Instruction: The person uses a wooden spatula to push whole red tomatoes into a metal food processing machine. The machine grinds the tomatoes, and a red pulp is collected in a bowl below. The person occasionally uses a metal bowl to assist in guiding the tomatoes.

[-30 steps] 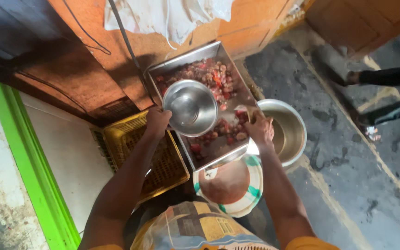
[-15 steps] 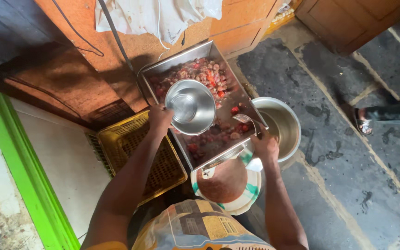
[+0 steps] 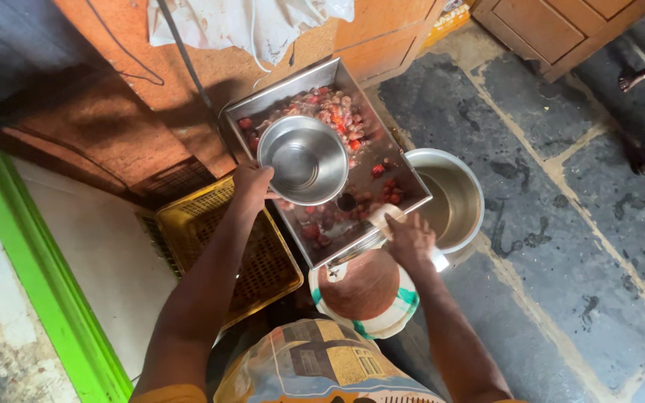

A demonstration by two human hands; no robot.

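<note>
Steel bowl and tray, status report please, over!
Left hand grips steel bowl by its rim, above the tray. Right hand at tray's near corner, holding a pale tool. Round pot sits beside the tray.

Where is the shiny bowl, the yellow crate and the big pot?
steel bowl [image 3: 304,160], head view, inside bottom.
yellow crate [image 3: 259,269], head view, mesh floor.
metal pot [image 3: 457,198], head view, inner wall.

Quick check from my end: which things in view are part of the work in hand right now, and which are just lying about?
In hand:
- left hand holding the steel bowl by its rim
- right hand at the near edge of the steel tray of red and pale pieces
- steel pot beside the tray

Lying about:
- yellow crate
- white cloth
- brown round block
</note>
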